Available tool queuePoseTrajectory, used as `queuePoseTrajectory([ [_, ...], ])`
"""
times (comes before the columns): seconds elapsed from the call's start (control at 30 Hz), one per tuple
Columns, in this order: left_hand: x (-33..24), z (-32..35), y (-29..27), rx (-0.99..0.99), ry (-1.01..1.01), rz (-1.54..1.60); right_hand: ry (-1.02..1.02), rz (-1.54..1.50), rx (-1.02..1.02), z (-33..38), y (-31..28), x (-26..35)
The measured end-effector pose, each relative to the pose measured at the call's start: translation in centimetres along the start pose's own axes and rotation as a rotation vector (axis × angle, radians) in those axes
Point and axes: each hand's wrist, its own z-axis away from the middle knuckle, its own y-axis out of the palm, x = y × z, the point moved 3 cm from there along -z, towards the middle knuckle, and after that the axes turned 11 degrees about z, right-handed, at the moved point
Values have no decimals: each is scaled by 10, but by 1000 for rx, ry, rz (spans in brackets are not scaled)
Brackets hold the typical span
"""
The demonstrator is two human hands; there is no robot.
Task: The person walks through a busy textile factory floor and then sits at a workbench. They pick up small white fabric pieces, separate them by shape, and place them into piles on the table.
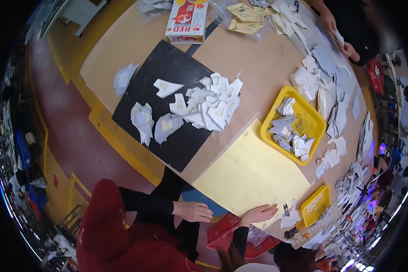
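Observation:
My left hand (193, 211) hovers by the near edge of the table, its fingers stretched out, with nothing visible in it. My right hand (259, 214) lies at the near edge of a large yellow sheet (251, 174), fingers extended. A thin line shows by its fingertips; what it is I cannot make out. Just right of that hand, small dark thread snips (286, 209) rest on a white cut piece (291, 218). Beyond the sheet, a heap of white cut pieces (215, 104) with small beige patches covers part of a black mat (177, 147).
A yellow tray (319, 120) holds bundled pieces; a smaller yellow tray (307, 222) stands nearer. A red and white box (187, 20) is at the back. Red baskets (220, 229) sit below the table edge. A co-worker's hands (342, 43) handle a piece at far right.

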Motion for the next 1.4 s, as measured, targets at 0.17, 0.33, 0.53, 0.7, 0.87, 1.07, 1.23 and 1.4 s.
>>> queuePoseTrajectory([
  [0.17, 98, -12, 109, 357, -409, -65, -16, -181, -29, 3, 0, -2],
  [0.33, 151, -18, 148, 382, -538, -183, 16, -476, -33, 14, -9, 15],
  [0.53, 170, -8, 159, 388, -553, -212, -116, -334, -24, 8, 1, -5],
  [0.7, 170, 1, 153, 399, -578, -193, -118, -348, -39, 12, -1, -9],
  [0.87, 176, 12, 139, 413, -615, -165, -130, -221, -41, 15, -2, -13],
  [1.07, 182, 20, 106, 351, -651, -77, -175, -287, -61, 15, -4, -11],
  [1.23, 113, -40, 27, 573, -609, 316, -206, -328, -97, 14, -4, -8],
  [1.4, 12, -68, -43, 709, -385, 500, -302, -574, -72, 15, 14, -8],
])
